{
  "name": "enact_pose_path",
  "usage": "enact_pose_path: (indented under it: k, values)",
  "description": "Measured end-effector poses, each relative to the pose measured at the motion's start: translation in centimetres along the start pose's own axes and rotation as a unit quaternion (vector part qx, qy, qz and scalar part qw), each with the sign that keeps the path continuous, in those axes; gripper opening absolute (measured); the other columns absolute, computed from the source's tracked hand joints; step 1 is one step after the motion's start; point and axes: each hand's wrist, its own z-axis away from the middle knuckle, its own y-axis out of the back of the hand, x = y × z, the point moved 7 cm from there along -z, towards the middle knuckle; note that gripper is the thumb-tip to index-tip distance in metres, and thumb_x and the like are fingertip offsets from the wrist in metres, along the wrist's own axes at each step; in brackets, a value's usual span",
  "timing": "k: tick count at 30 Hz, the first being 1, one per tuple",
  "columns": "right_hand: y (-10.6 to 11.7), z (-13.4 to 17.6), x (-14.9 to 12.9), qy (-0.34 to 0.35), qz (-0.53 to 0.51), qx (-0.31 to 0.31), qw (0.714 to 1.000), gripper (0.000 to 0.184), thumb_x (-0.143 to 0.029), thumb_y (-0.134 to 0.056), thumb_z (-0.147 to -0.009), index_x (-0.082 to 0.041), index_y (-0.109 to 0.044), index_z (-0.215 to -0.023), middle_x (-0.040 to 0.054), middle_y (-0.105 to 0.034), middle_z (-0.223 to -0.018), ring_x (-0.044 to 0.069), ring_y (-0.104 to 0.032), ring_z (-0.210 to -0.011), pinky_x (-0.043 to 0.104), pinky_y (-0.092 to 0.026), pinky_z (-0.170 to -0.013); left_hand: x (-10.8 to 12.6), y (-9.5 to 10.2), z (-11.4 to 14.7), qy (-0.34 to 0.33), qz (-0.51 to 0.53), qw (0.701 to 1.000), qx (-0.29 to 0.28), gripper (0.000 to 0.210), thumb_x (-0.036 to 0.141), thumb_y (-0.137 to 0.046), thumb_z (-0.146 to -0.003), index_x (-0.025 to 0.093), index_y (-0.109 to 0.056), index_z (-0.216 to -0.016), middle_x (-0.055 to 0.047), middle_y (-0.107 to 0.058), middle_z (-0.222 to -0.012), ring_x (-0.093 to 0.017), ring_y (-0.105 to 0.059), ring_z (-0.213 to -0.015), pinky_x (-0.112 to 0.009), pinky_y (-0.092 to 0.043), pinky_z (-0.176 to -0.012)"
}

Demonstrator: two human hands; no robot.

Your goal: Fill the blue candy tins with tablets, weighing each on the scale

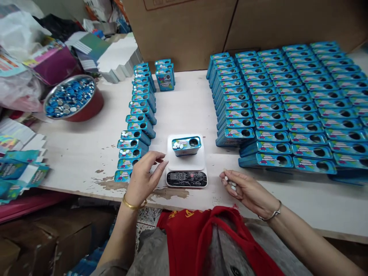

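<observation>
A blue candy tin (186, 151) stands on the white kitchen scale (184, 164), with a few white candies (178, 145) on its top beside the round opening. The scale's dark display is lit. Just left of the scale, my left hand (148, 172) hovers with thumb and forefinger apart, holding nothing. To the right of the scale, my right hand (244, 189) is closed around several white candies (232, 185), which show between the fingers. By my left hand runs a row of blue tins (140, 126), some with white candies on top.
Rows of blue tins (273, 115) with round openings fill the right side. A red bowl (89, 109) of blue and silver caps stands at the left. Flat printed cartons (25, 172) lie at the left edge, white stacks (119, 57) behind. Large cardboard (184, 30) borders the back.
</observation>
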Motion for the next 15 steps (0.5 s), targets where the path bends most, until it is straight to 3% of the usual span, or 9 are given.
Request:
enact_pose_path:
  k: [4,7,11,15]
  values:
    - [0.9,0.0,1.7,-0.005,-0.01,0.022,1.0,0.033,-0.046,-0.07,-0.069,-0.015,-0.065,-0.077,0.0006,-0.052,-0.067,0.005,-0.036,-0.045,0.023,-0.016,-0.04,0.4,0.0,-0.2,-0.002,-0.019,1.0,0.015,0.016,0.025,-0.052,-0.088,0.018,-0.054,-0.102,-0.005,-0.06,-0.093,-0.014,-0.057,-0.085,-0.028,-0.047,-0.077]
    - [1.0,-0.2,2.2,-0.002,-0.017,0.03,0.999,0.034,-0.047,-0.072,-0.066,-0.015,-0.065,-0.077,0.0006,-0.052,-0.066,0.006,-0.036,-0.045,0.023,-0.016,-0.04,0.8,-0.1,-0.3,-0.024,-0.067,0.996,0.045,0.025,0.026,-0.052,-0.088,0.019,-0.053,-0.113,-0.008,-0.059,-0.106,-0.018,-0.055,-0.1,-0.034,-0.046,-0.087]
    - [1.0,-0.6,2.6,0.007,-0.014,0.027,1.0,0.035,-0.049,-0.07,-0.067,-0.016,-0.065,-0.076,0.0006,-0.053,-0.066,0.005,-0.035,-0.044,0.023,-0.016,-0.039,1.7,-1.1,-0.5,-0.073,-0.161,0.983,0.044,0.046,0.033,-0.054,-0.087,0.023,-0.042,-0.13,-0.012,-0.041,-0.138,-0.027,-0.035,-0.13,-0.047,-0.031,-0.104]
    - [1.0,-0.8,2.7,0.008,-0.008,0.026,1.0,0.037,-0.05,-0.071,-0.066,-0.015,-0.065,-0.076,0.0005,-0.053,-0.065,0.004,-0.036,-0.042,0.023,-0.014,-0.039,2.1,-2.4,-0.7,-0.078,-0.218,0.973,0.019,0.058,0.04,-0.054,-0.086,0.021,-0.035,-0.137,-0.014,-0.026,-0.148,-0.032,-0.017,-0.139,-0.054,-0.019,-0.109]
